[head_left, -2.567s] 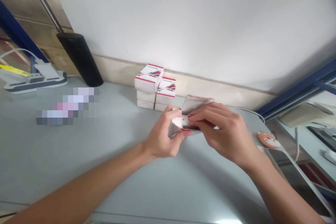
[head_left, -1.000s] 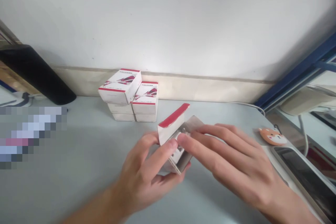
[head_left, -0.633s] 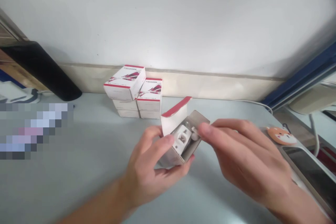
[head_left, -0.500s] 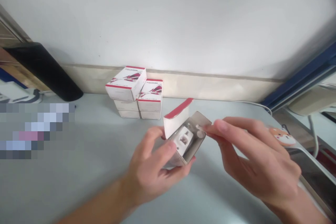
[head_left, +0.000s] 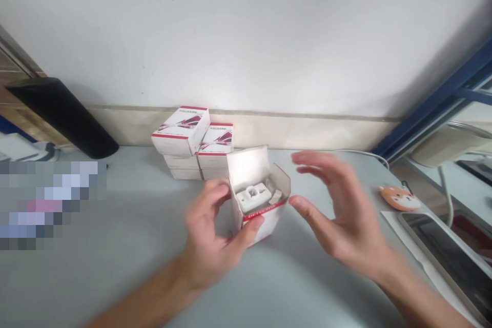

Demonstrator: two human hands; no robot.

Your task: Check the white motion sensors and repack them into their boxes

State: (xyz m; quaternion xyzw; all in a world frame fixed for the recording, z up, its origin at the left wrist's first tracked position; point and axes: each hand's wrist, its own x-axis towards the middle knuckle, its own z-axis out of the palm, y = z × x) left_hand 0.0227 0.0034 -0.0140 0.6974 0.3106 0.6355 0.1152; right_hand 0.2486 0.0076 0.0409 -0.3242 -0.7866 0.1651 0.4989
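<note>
My left hand grips a small white carton with red trim, held upright just above the table. Its lid flap stands open and a white plastic part sits inside, visible from above. My right hand hovers just right of the carton, fingers spread and slightly blurred, holding nothing and not touching the carton.
Several closed white-and-red cartons are stacked against the wall behind. A black cylinder lies at the far left. On the right are a round orange animal-face charm and a phone near the grey table's edge.
My left hand has turned the carton upright with its opening facing up. My right hand has let go of the flap and drawn back, fingers spread.
</note>
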